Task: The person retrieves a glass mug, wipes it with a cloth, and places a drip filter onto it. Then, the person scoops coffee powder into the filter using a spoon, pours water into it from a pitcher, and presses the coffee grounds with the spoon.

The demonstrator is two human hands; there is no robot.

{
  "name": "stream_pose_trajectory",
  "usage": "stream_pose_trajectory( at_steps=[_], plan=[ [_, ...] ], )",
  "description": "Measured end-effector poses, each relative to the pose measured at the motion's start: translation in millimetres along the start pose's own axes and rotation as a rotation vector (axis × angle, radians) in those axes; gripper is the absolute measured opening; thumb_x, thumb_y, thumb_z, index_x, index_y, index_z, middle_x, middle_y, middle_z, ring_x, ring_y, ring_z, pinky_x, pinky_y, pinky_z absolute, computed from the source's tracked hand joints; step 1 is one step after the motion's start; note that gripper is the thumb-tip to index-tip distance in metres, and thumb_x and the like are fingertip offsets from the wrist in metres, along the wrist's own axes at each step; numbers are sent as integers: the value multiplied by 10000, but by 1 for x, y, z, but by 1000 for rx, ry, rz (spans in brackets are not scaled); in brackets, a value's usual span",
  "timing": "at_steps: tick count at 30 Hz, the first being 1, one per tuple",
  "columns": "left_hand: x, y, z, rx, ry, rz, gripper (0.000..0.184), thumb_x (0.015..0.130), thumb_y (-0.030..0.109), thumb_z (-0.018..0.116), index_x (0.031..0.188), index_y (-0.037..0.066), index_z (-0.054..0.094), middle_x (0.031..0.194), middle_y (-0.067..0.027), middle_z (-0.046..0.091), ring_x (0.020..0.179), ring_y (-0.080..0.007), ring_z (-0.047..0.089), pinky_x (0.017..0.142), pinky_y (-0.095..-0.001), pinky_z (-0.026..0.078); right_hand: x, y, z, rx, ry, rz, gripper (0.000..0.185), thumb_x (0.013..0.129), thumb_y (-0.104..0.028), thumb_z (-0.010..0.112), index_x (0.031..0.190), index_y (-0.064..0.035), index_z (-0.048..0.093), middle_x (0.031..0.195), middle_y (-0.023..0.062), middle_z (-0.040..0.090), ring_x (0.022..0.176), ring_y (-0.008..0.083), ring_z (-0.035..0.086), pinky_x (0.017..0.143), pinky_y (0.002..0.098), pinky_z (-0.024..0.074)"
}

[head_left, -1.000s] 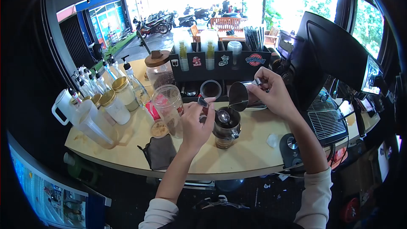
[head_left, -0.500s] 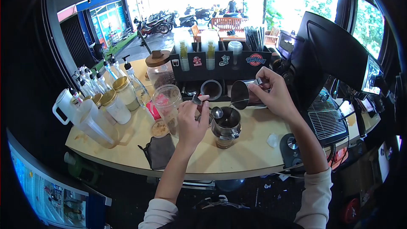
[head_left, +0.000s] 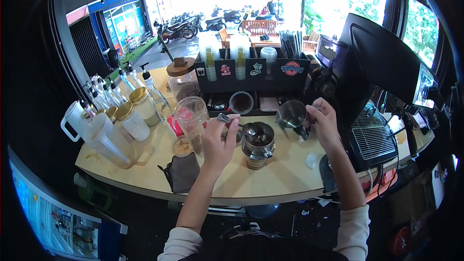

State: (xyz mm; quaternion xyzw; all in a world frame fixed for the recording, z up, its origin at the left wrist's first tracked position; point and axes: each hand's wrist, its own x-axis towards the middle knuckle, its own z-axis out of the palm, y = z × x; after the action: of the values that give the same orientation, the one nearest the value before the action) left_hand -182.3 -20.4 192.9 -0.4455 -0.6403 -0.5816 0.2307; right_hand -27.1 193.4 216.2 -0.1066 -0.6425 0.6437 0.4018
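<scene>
My left hand is closed around the handle of a metal spoon, its bowl over the mouth of a shiny metal pot with dark contents. Just right of the pot, a metal pitcher stands upright on the counter, its handle toward me. Beside the pitcher's right rim is my right hand, fingers bent but apart; whether a fingertip still touches it is unclear. Left of my left hand stands a clear plastic jar. A dark cloth lies near the counter's front edge.
Several lidded jars, pump bottles and a plastic jug crowd the left. Behind the pot is a black organizer with cups and straws. An espresso machine borders the right. The counter edge is near me.
The pitcher, tilted over the pot earlier, now stands upright to its right. My right hand has moved right and down and come away from its handle. My left hand stays almost still with the spoon.
</scene>
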Motion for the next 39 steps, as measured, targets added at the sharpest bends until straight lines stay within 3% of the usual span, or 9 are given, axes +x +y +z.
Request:
stream_pose_trajectory(
  at_steps=[14,23,25,27,28,30,33,35,39],
  plan=[
    [-3,0,10,121,-165,239,90,831,117,653,883,47,678,766,-61,616,751,-245,584,748,-360,425,-31,141,-41,423,218,152,185,823,17,595,712,-90,492,622,-13,483,587,79,439,589,235,338],
    [-3,-1,16,123,-277,318,157,800,52,662,952,83,682,828,-51,602,760,-232,550,743,-336,423,-39,164,-49,320,203,213,137,852,-78,591,772,-101,481,705,-7,500,661,104,475,648,257,378],
    [-6,-2,18,80,-287,264,198,800,83,663,995,114,662,811,-34,581,807,-231,562,829,-372,414,-39,155,-46,227,162,207,90,861,-92,591,814,-87,515,754,2,533,696,109,503,670,256,394],
    [-7,-2,20,71,-282,275,209,773,56,678,975,110,676,814,-35,587,793,-226,557,791,-353,417,-39,131,-40,-251,219,114,149,840,-72,625,977,-20,595,915,56,553,764,123,547,704,271,446],
    [-7,-1,21,63,-276,288,222,746,28,693,954,105,690,817,-37,592,779,-222,553,752,-335,420,-37,114,-34,-254,218,115,149,840,-72,625,977,-20,595,915,56,553,764,123,547,704,271,446],
    [-8,1,23,43,-300,293,220,755,54,694,969,105,678,822,-33,591,797,-224,558,795,-354,419,-35,73,-17,-557,-17,-396,408,790,-48,668,1189,-46,580,1068,83,540,828,138,577,748,274,468],
    [-10,7,29,27,-352,324,228,755,82,702,979,94,666,826,-30,590,822,-227,565,841,-375,417,-47,22,28,-429,-195,-337,473,763,5,670,1221,-77,585,1131,95,541,858,148,588,751,284,487],
    [-14,5,34,60,-326,430,231,741,78,714,967,70,665,817,-39,578,839,-236,570,851,-374,418,-49,11,47,-458,-389,-553,420,779,11,658,1187,-76,610,1095,109,574,849,188,603,738,286,504],
    [-17,-1,26,83,-330,382,331,733,99,735,1050,79,641,868,-61,583,861,-243,573,854,-389,431,-45,9,54,-567,-394,-709,311,782,31,645,1085,-39,637,986,127,599,828,240,612,711,316,515]
  ],
)
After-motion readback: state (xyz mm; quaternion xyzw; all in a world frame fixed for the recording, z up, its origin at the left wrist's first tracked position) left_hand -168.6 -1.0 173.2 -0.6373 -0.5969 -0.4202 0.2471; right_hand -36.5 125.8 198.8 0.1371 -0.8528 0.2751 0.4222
